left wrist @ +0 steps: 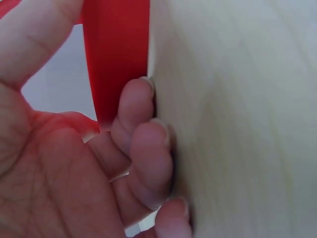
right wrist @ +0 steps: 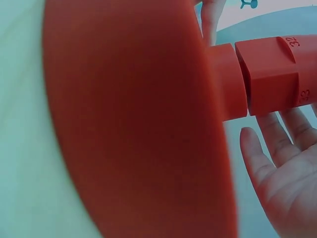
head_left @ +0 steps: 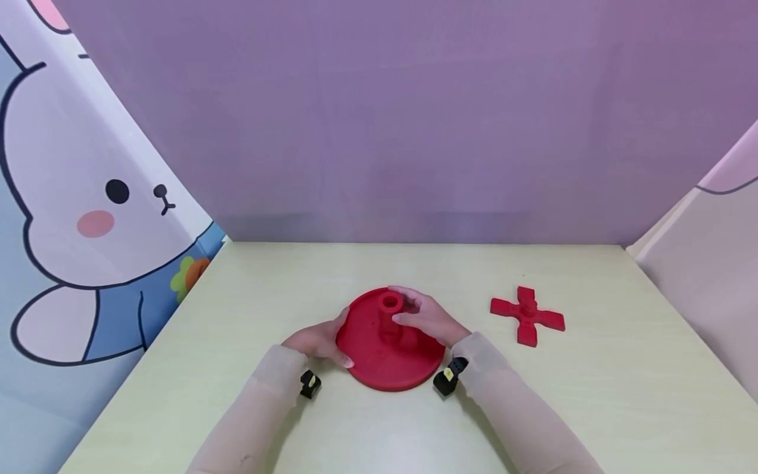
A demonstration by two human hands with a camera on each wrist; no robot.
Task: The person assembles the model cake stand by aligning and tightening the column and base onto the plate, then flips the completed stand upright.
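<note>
A round red disc base (head_left: 379,365) lies on the table, with a red hollow post (head_left: 390,319) standing upright near its middle. In the right wrist view the post's upper piece (right wrist: 272,77), marked with raised numbers and flat-sided, sits over a short stub (right wrist: 230,84) on the disc; a narrow dark gap runs between them. My right hand (head_left: 429,319) grips the post from the right, thumb in front and fingers behind. At the disc's left rim, my left hand (head_left: 320,339) holds the edge, its lower fingers (left wrist: 148,158) close to the tabletop.
Right of the disc, a red four-armed cross piece (head_left: 526,315) lies flat on the pale table (head_left: 622,395). A purple backdrop (head_left: 414,131) rises behind the table. To the left hangs a cloth with a cartoon rabbit (head_left: 101,184).
</note>
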